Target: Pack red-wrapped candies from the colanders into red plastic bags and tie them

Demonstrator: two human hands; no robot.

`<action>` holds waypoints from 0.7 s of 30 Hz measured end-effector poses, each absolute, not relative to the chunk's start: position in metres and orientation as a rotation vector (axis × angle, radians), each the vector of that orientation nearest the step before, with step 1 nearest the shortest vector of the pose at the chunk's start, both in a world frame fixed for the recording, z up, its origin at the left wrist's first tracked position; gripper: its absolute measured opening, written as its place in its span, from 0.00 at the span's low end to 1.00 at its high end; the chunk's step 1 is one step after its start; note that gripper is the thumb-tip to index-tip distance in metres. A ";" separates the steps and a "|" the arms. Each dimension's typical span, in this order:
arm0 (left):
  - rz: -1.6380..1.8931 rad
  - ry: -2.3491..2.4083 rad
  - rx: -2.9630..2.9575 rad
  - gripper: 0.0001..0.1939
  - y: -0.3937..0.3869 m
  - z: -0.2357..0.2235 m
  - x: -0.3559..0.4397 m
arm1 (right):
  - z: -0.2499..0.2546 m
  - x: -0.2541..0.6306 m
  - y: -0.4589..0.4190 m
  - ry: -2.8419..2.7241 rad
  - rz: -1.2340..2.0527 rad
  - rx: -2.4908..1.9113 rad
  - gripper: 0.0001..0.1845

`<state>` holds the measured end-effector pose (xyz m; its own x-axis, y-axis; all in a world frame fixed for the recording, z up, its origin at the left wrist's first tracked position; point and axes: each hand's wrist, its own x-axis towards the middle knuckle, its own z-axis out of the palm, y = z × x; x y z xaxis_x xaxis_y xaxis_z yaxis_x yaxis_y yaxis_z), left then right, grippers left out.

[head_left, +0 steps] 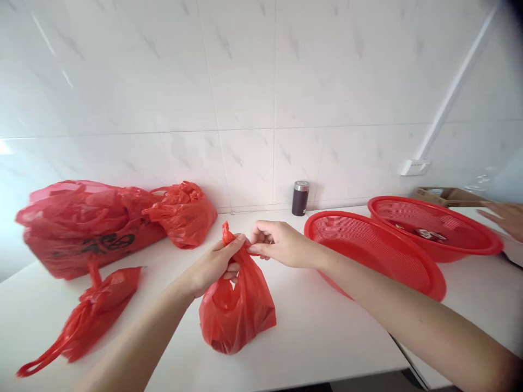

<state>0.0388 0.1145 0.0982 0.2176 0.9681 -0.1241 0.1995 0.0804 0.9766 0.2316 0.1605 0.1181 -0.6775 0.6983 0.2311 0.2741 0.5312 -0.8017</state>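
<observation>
A red plastic bag (239, 321) stands on the white table in front of me, its body rounded and its top gathered upward. My left hand (220, 261) is closed around the gathered neck, thumb on top, with a twisted end poking up above it. My right hand (273, 242) pinches a strip of the same bag just to the right of the neck. What lies inside the bag is hidden. To the left, a smaller knotted red bag (104, 310) lies flat with its handle loop stretched toward the front.
A large printed red bag (81, 228) and another red bag (188, 218) stand by the wall at left. A dark tumbler (300, 198) is behind. Red baskets (433, 283) (486, 247), a cardboard box (449, 195) and another person's hand (504, 218) are at right.
</observation>
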 end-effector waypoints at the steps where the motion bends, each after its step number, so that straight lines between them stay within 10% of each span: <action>1: 0.864 1.201 1.375 0.20 0.113 0.097 0.035 | 0.116 0.233 0.152 -2.183 1.052 -0.788 0.08; 11: 0.563 1.312 1.960 0.11 0.091 0.102 0.026 | 0.092 0.215 0.133 -2.053 1.123 -0.676 0.14; 21: 1.108 1.631 2.320 0.15 0.104 0.064 0.026 | 0.043 0.196 0.154 -1.697 1.813 -0.493 0.18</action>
<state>0.0257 0.1044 0.0636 0.1628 0.8497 0.5016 0.7793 -0.4225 0.4628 0.1958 0.1536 0.0430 -0.7510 0.6475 0.1298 -0.1724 -0.0025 -0.9850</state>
